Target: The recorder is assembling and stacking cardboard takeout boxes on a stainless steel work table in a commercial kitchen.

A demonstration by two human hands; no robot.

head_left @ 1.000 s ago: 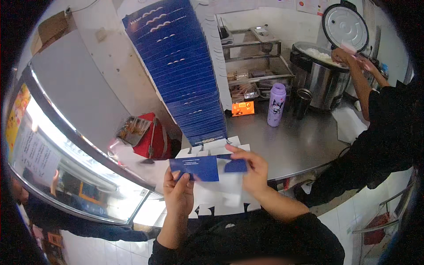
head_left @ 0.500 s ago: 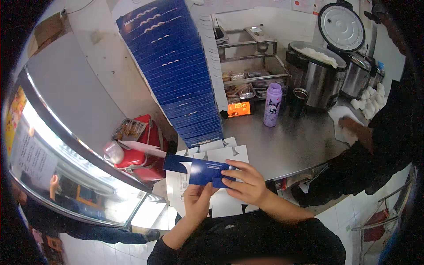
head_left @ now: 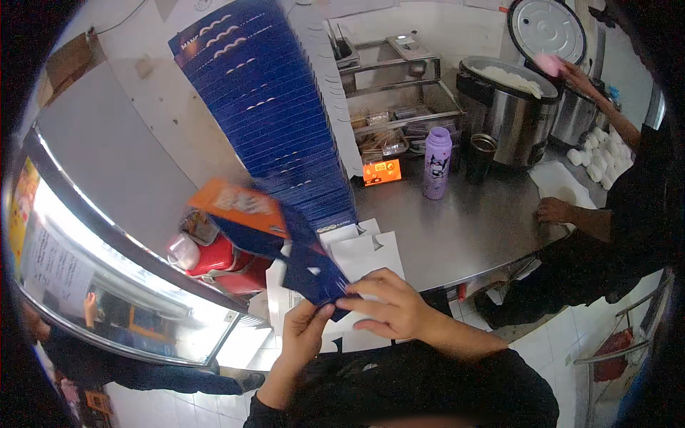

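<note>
Between my hands is a partly folded cardboard box (head_left: 314, 274), dark blue, with an orange panel (head_left: 239, 207) tilted up at its far left end; motion blurs it. My left hand (head_left: 303, 334) pinches its near end between thumb and fingers. My right hand (head_left: 396, 305) has its fingers closed against the same end from the right, the fingertips partly hidden by the blue card. Beneath the box lie flat white cardboard blanks (head_left: 369, 253) with dark cut-outs. Just beyond rises a tall stack of blue boxes (head_left: 278, 121).
A purple bottle (head_left: 437, 164), a dark cup (head_left: 481, 157) and an orange card (head_left: 382, 172) stand on the steel counter (head_left: 428, 242). Behind is a rice cooker (head_left: 505, 114). At right a co-worker's hand (head_left: 555, 211) rests by a white cloth. A glass display case (head_left: 143, 285) borders the left.
The box has swung up and opened out, bringing its orange panel into view. Both my hands shifted slightly down. The co-worker's other hand now reaches toward the cooker with something pink.
</note>
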